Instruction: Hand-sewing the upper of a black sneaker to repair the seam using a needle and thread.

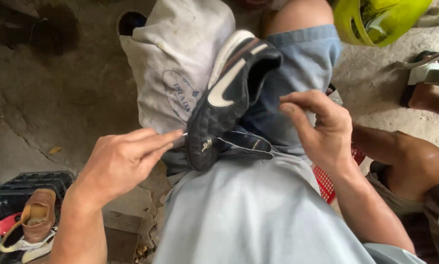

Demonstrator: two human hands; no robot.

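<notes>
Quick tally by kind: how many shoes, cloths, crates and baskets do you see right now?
Shoes: 3 - black shoe on the lap between left hand and right hand, brown shoe, white shoe under it
Cloths: 1 - white cloth
Crates: 1 - black crate
Baskets: 1 - red basket
Total: 6

A black football shoe [231, 98] with a white stripe and white sole edge lies tilted on the person's lap. Its toe points down, its opening faces upward-right.
</notes>
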